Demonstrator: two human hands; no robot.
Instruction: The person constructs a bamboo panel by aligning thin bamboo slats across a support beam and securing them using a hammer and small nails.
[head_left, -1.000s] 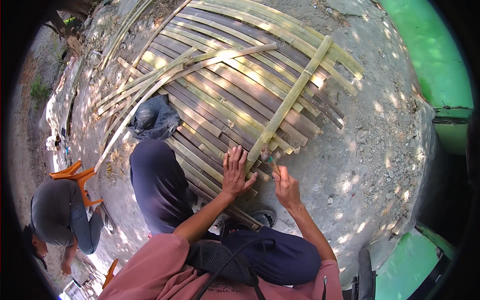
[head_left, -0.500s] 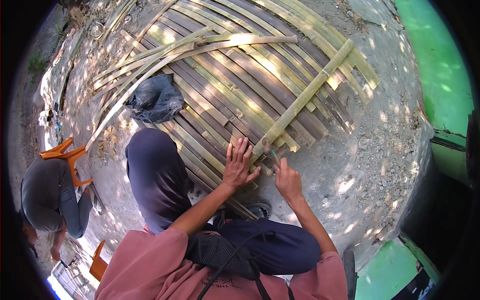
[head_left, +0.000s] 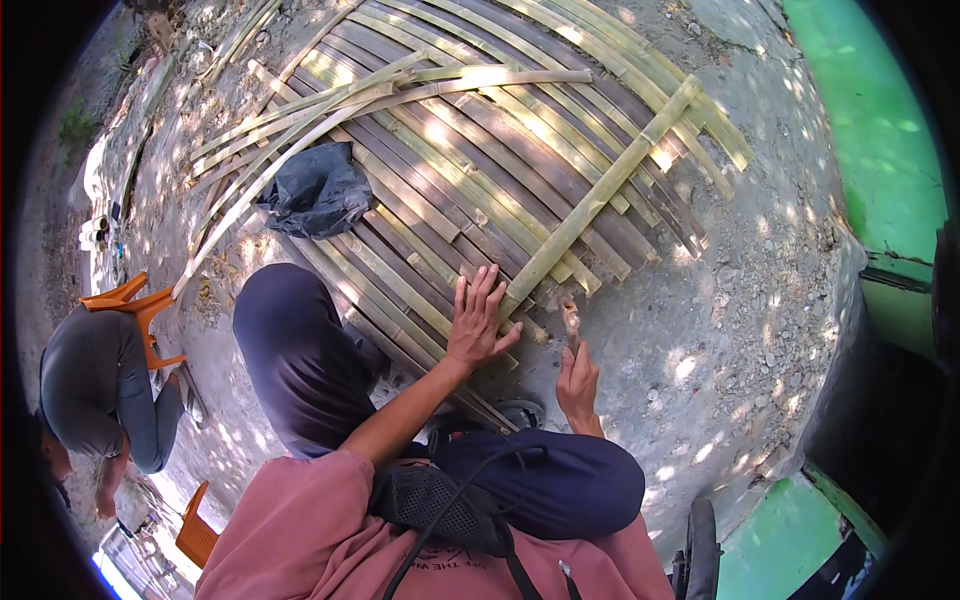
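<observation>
My right hand (head_left: 578, 385) is closed round the handle of a hammer (head_left: 571, 320). The hammer's head is just right of the near end of a bamboo crosspiece (head_left: 600, 195), apart from it in the picture. This crosspiece lies diagonally over the ends of many split bamboo slats (head_left: 470, 185) laid side by side. Fingers spread, my left hand (head_left: 478, 325) rests flat on the slat ends, its thumb beside the crosspiece's near end. Whether a nail is there cannot be made out.
Loose bamboo strips (head_left: 290, 150) lie across the slats at the left, by a black plastic bag (head_left: 315, 190). Farther left, a bent-over person (head_left: 95, 385) is by an orange plastic chair (head_left: 145, 310). A green wall (head_left: 870, 130) stands right, beyond gravelly ground (head_left: 760, 300).
My right hand has drawn back toward me, taking the hammer's head off the crosspiece's near end. My left hand keeps its place on the slats.
</observation>
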